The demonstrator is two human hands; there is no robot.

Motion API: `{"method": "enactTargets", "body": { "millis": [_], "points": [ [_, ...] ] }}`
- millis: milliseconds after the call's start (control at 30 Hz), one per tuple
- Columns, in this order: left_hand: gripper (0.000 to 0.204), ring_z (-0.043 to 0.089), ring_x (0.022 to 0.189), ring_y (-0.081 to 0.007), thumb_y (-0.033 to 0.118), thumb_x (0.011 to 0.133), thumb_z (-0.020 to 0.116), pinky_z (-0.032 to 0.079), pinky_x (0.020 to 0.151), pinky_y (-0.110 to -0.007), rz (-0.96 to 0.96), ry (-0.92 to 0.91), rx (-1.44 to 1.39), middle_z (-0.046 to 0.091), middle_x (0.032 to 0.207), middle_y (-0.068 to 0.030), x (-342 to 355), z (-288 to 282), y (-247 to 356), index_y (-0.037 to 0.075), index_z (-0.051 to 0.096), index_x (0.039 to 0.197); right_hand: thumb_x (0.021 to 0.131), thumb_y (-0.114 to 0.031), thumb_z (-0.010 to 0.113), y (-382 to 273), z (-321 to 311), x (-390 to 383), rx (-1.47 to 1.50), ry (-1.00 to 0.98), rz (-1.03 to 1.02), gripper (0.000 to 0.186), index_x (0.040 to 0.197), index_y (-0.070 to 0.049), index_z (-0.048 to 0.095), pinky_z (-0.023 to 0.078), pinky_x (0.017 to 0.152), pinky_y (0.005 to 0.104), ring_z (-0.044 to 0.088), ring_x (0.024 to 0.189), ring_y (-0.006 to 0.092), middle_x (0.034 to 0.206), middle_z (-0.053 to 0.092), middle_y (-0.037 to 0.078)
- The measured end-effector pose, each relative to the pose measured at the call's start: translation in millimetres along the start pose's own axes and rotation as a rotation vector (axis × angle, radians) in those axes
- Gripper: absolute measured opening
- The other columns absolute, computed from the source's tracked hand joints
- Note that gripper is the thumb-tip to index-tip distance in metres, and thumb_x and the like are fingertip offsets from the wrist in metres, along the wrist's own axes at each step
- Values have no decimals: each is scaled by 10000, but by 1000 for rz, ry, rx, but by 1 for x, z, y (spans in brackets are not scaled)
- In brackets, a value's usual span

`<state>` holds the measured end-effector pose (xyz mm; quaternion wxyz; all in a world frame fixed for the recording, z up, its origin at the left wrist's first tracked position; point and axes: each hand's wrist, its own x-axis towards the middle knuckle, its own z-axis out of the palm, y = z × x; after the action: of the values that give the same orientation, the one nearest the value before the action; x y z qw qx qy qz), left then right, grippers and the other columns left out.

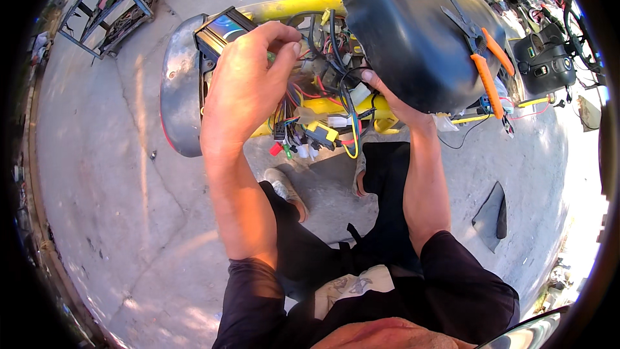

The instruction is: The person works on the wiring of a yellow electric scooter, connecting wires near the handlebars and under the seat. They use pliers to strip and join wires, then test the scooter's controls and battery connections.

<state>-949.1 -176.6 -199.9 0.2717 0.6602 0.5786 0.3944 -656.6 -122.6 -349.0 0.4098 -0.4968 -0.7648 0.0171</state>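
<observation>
- Left hand (pixel 245 84): thumb and forefinger close together; cannot tell whether the grip holds wiring (pixel 321 84).
- Right hand (pixel 397 103): at black seat's (pixel 413 32) edge, grip unclear.
- Wiring: within yellow frame (pixel 290 8).

No text, labels, numbers or signs legible.

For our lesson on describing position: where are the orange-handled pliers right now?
In the head view, the orange-handled pliers lie right of centre, towards the top, on the black seat, to the right of the right hand.
</observation>
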Motion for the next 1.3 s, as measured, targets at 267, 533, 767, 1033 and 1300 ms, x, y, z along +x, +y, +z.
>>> {"method": "enactTargets", "body": {
  "millis": [267, 533, 767, 1033, 1300],
  "points": [
    [205, 664, 837, -125, 87, 1007, 657, 544, 790, -302, 13, 121, 25, 780, 1026, -77, 6, 5, -3, 0, 737, 1174, 914, -157, 734, -10, -6, -7, -89, 94, -64, 349, 1251, -72, 699, 493, 1032, 451, 649, 1167, 331, 1233, 699, 114],
    [203, 654, 829, -155, 74, 996, 656, 541, 813, -315, 51, 154, 47, 783, 1036, -88, 9, 10, -6, 12, 742, 1170, 903, -156, 753, -5, -6, -8, -114, 74, -169, 379, 1268, -72, 693, 500, 1012, 426, 654, 1156, 307, 1226, 702, 99],
    [249, 745, 930, -296, 83, 979, 620, 561, 862, -391, 49, 110, 65, 767, 1040, -177, 13, 12, -3, -19, 709, 1188, 908, -153, 750, -25, -12, 0, -22, -51, -79, 371, 1265, -70, 695, 500, 1011, 423, 655, 1151, 302, 1222, 704, 99],
    [349, 662, 1204, -345, 27, 1014, 549, 499, 1056, -412, 169, -9, 235, 724, 1245, -167, 16, 21, -17, 61, 672, 1339, 913, -150, 746, -29, -14, 3, -26, -74, -78, 361, 1261, -67, 697, 501, 1010, 419, 656, 1146, 296, 1217, 707, 98],
    [430, 581, 1274, -400, -42, 977, 521, 455, 1095, -440, 268, -29, 341, 688, 1268, -190, 15, 27, -27, 108, 690, 1343, 919, -146, 743, -30, -18, 3, -24, -82, -77, 352, 1258, -64, 699, 501, 1008, 415, 658, 1140, 290, 1211, 709, 97]
  ]
}}
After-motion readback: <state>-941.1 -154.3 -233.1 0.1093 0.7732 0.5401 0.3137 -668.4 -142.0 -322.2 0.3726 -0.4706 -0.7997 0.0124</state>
